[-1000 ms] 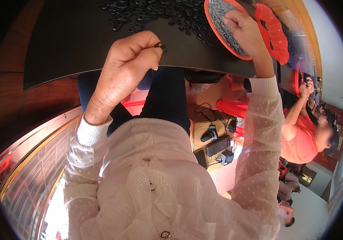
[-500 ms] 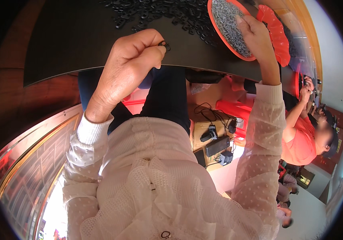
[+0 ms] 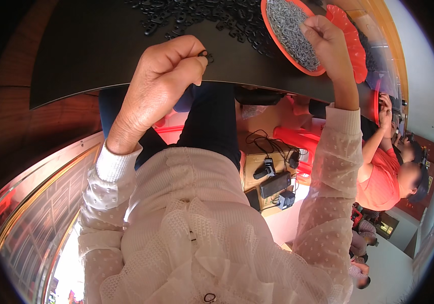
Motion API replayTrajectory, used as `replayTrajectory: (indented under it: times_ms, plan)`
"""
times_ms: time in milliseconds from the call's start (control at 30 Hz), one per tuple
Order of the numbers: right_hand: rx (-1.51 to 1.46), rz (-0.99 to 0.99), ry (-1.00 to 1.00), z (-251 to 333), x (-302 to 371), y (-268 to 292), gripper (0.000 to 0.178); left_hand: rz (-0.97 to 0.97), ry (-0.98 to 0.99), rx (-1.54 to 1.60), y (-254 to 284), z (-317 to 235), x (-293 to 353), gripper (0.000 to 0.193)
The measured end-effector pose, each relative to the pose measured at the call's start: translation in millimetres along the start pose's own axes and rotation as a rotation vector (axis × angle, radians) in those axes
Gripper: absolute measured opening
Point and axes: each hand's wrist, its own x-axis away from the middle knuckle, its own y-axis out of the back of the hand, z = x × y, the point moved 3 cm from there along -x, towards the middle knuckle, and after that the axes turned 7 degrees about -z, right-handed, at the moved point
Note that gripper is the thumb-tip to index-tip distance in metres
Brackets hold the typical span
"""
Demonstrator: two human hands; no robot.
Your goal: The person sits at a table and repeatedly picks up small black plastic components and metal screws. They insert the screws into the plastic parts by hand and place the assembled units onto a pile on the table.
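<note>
A small black ring is pinched at a dark bench, top centre of the frame.

The black ring (image 3: 203,53) is grasped in the grip of the left hand (image 3: 161,76) above the bench (image 3: 90,55). The right hand (image 3: 328,40), upper right, is clenched over the grey metal pieces (image 3: 288,25) in an orange tray (image 3: 272,38); what it holds cannot be told. Loose black parts (image 3: 196,15) are scattered along the top edge.

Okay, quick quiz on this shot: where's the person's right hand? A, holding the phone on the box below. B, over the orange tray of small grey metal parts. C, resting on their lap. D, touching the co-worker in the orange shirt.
B: the right hand reaches over the orange tray filled with small grey metal parts, fingers curled above them, on the black table.
</note>
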Motion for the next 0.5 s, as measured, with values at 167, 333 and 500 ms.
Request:
replayTrajectory:
  times_ms: [167,333,500]
  plan:
    - [-0.068,0.046,-0.045,6.8,1.3,-0.6,0.019,-0.02,-0.041,-0.015,-0.6,1.0,0.5,0.013]
    - [-0.159,0.081,-0.118,30.3,9.0,-3.3,0.02,-0.008,-0.065,-0.017,0.5,3.0,3.1,0.013]
    - [-0.062,0.125,-0.011,72.8,18.6,-17.1,0.023,-0.01,-0.082,-0.016,1.3,2.0,6.9,0.014]
